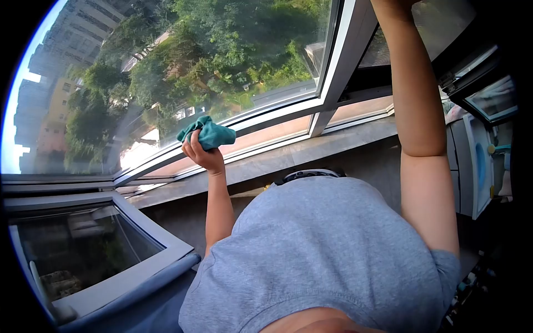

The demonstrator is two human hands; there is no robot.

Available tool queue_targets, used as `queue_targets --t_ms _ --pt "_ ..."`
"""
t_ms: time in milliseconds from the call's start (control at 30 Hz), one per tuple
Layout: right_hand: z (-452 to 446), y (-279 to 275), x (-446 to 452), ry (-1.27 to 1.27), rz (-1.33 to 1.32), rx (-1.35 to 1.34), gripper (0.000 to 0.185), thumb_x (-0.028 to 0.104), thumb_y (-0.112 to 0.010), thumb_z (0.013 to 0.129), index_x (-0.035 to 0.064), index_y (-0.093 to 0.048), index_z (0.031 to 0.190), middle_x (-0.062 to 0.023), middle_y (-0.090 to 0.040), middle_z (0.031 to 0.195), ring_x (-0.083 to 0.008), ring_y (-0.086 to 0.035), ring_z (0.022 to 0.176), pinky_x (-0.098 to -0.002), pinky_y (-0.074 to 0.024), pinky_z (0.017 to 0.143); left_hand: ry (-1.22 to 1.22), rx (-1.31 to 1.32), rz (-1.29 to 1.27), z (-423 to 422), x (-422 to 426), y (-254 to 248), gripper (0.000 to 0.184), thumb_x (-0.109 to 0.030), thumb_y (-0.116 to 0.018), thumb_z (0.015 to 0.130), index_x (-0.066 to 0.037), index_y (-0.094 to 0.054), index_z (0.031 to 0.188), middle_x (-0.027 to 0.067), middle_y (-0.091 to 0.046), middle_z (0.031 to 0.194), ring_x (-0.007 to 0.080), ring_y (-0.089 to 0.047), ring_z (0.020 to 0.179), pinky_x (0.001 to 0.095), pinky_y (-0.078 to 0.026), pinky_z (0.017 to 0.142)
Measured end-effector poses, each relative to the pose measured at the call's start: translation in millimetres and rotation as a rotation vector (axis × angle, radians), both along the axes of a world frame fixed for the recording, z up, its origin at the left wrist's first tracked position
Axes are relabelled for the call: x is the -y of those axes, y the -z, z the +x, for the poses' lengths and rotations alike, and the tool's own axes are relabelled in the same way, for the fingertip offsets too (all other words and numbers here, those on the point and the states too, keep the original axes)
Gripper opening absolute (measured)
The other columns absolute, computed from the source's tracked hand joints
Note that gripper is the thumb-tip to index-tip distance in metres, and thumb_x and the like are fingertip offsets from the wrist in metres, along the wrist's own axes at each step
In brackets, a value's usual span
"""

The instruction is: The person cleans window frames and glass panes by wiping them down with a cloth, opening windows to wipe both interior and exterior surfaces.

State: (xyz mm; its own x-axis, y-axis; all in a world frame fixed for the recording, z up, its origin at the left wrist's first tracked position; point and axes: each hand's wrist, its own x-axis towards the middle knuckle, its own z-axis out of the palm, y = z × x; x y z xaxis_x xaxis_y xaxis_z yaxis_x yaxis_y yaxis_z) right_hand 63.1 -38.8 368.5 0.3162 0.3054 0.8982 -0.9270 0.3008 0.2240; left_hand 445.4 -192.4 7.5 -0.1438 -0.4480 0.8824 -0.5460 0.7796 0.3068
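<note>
My left hand is closed around a bunched teal cloth, its fingers wrapped over the near side. The cloth is held up in front of the lower edge of a large window pane; I cannot tell whether it touches the glass or the frame. My right arm is stretched upward beside a grey window post. Only the wrist end of my right hand shows at the top edge, and its fingers are out of view.
An open window sash with a handle stands at the lower left. Below the window runs a stone sill. Another small open sash juts in at the right, near a white cabinet-like unit. Trees and buildings lie far below outside.
</note>
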Motion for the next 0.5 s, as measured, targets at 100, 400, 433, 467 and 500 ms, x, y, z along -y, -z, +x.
queue_targets --t_ms 100,400,433,467,500 --pt "4.6 1.8 1.6 -0.030 -0.007 0.069 0.006 -0.001 -0.055 0.087 0.0050 -0.054 0.086 -0.0091 -0.052 0.080 -0.0278 -0.055 0.071 -0.0351 -0.0451 0.066 -0.191 -0.614 -0.078 33.1 25.1 -69.0 0.040 -0.015 -0.077 0.090 0.002 -0.061 0.123 0.0157 -0.067 0.113 0.0331 -0.062 0.108 0.0460 -0.049 0.097" --pt "13.7 -1.6 -1.4 -0.047 0.005 0.159 0.008 -0.002 -0.049 0.085 0.0029 -0.048 0.079 -0.0117 -0.044 0.075 -0.0286 -0.049 0.067 -0.0377 -0.0404 0.063 -0.028 -0.267 -0.108 14.8 118.8 -136.2 0.012 -0.016 -0.060 0.103 -0.004 -0.062 0.103 0.0059 -0.061 0.104 0.0145 -0.059 0.087 0.0305 -0.054 0.073" --pt "12.6 -2.3 -0.3 -0.067 -0.011 0.150 0.007 -0.001 -0.050 0.084 0.0033 -0.048 0.079 -0.0116 -0.045 0.075 -0.0284 -0.048 0.067 -0.0380 -0.0401 0.063 0.147 -0.426 -0.006 12.7 140.5 -146.6 0.018 -0.021 -0.061 0.104 -0.004 -0.062 0.106 0.0067 -0.063 0.102 0.0143 -0.060 0.078 0.0290 -0.054 0.062" --pt "12.6 -2.2 -1.4 -0.059 -0.006 0.172 0.008 -0.001 -0.049 0.084 0.0034 -0.048 0.078 -0.0116 -0.045 0.075 -0.0285 -0.048 0.067 -0.0385 -0.0399 0.063 0.062 -0.341 -0.330 3.5 147.2 -187.3 0.028 -0.029 -0.062 0.104 -0.002 -0.063 0.110 0.0083 -0.064 0.099 0.0152 -0.061 0.068 0.0290 -0.052 0.056" --pt "12.5 -2.4 -2.5 -0.054 0.001 0.192 0.008 -0.001 -0.049 0.084 0.0035 -0.048 0.078 -0.0116 -0.045 0.075 -0.0286 -0.048 0.066 -0.0390 -0.0398 0.063 0.035 -0.332 -0.439 -1.4 153.7 -221.6 0.031 -0.032 -0.063 0.102 -0.002 -0.063 0.112 0.0084 -0.065 0.101 0.0164 -0.062 0.073 0.0309 -0.052 0.061"
